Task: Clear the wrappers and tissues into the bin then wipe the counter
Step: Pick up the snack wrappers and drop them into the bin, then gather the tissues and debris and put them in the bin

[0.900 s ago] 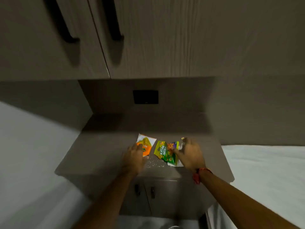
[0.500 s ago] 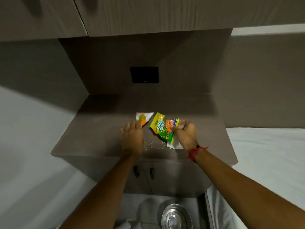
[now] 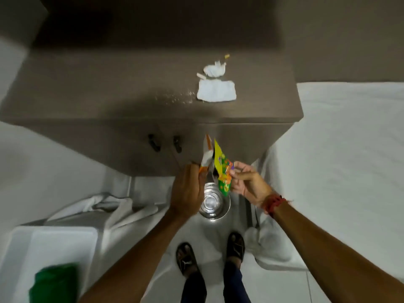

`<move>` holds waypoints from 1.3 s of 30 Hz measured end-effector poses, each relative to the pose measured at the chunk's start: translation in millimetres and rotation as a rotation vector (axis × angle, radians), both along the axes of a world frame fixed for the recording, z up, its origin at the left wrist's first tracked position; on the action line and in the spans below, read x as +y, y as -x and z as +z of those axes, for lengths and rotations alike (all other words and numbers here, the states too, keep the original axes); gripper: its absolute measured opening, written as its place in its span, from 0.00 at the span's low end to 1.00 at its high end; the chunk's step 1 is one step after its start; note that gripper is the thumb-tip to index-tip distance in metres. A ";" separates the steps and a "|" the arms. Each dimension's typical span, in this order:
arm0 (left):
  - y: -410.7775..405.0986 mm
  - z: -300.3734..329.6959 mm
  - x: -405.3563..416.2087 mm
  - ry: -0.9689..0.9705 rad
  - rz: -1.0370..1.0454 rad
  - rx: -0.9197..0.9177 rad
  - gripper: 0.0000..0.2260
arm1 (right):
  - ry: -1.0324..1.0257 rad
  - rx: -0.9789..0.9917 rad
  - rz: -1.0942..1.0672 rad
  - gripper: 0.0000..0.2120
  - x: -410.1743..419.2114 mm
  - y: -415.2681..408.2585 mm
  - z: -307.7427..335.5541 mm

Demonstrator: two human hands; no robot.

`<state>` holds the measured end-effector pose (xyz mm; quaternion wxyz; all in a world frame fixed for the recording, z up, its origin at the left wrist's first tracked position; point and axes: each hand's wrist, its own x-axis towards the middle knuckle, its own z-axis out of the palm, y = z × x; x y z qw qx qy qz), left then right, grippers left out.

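Wrappers (image 3: 220, 169) now off the surface (image 3: 131, 88), pinched in both hands (image 3: 188, 189) (image 3: 249, 184) over what's probably the bin (image 3: 215, 204); tissues (image 3: 216, 90) left.

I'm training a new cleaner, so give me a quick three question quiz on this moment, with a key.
1. True or false: both wrappers are already in the bin.
2. Multiple choice: what lies on the counter? A) a folded tissue and a crumpled one, B) a green wrapper, C) a cup.
3. Which hand holds the green wrapper?

Key
1. False. The left hand holds the orange and white wrapper and the right hand pinches the green wrapper, both above the open bin.
2. A. The folded tissue and the crumpled tissue lie there, with crumbs beside them.
3. The right hand.
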<state>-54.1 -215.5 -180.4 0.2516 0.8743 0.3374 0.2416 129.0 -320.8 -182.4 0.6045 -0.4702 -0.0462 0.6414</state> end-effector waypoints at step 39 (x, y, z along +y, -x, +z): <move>-135.5 172.6 159.5 0.051 -0.010 0.041 0.10 | 0.000 -1.723 -0.224 0.18 161.2 -68.1 162.4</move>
